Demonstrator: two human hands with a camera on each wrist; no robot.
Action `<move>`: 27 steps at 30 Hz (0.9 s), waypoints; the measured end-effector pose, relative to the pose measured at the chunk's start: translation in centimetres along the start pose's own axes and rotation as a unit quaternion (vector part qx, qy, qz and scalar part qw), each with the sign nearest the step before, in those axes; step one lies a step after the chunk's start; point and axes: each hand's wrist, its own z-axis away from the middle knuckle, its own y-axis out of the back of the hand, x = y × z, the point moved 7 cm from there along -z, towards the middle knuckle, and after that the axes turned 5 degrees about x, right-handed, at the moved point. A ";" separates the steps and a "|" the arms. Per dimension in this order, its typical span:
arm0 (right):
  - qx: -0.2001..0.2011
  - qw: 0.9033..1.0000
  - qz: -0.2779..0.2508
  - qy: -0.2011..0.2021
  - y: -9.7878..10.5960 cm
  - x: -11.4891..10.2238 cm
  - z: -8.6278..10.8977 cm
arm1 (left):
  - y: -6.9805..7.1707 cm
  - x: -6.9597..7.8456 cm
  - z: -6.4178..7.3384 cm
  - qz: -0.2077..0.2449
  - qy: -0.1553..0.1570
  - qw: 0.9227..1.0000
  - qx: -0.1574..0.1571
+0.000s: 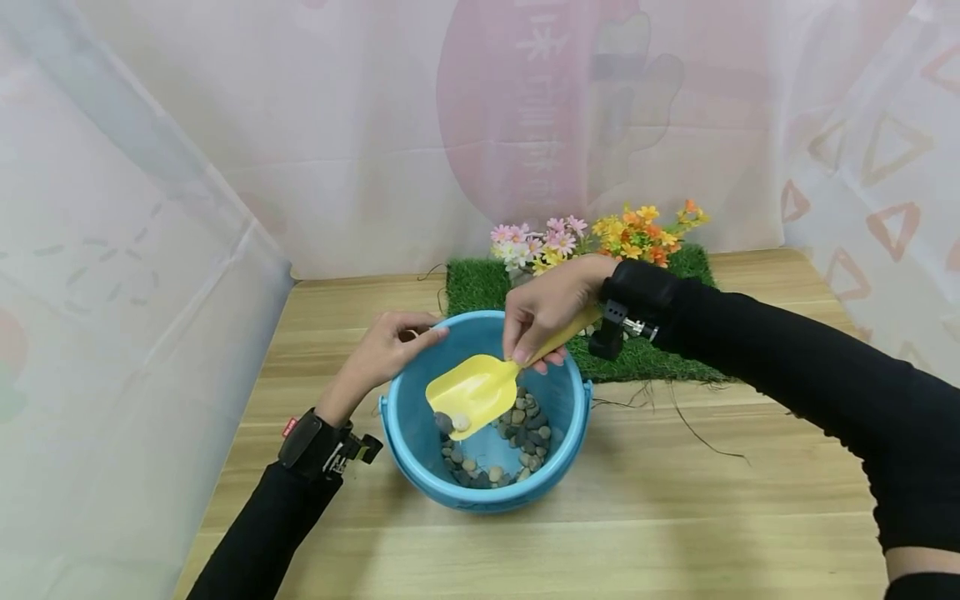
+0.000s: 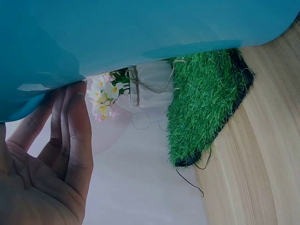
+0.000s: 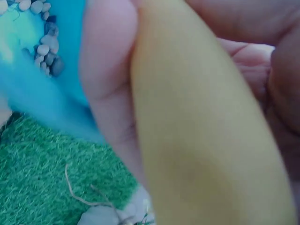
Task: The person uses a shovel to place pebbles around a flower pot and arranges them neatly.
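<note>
A blue bucket [image 1: 480, 500] stands on the table with grey and pale pebbles [image 1: 528, 425] round its bottom. My right hand [image 1: 551, 304] grips the handle of a yellow toy shovel [image 1: 472, 387], its blade tilted down inside the bucket opening. At the blade's lower edge lie a dark pebble [image 1: 443, 422] and a whitish one [image 1: 461, 422]. In the right wrist view the thick yellow handle [image 3: 197, 117] runs between thumb and fingers. My left hand [image 1: 386, 346] holds the bucket's far-left rim; the left wrist view shows its fingers [image 2: 77, 136] against the blue wall.
Behind the bucket lies a green artificial grass mat [image 1: 480, 283] with loose dark threads at its edges. Pink and white flowers [image 1: 540, 242] and yellow-orange flowers [image 1: 645, 233] stand on it. Light printed cloth [image 1: 360, 150] hangs round the wooden table [image 1: 675, 500].
</note>
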 end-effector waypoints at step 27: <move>0.194 0.981 -0.015 0.015 1.7 3.3 7.6 | 0.2 -0.3 0.1 -0.008 0.005 1.000 0.006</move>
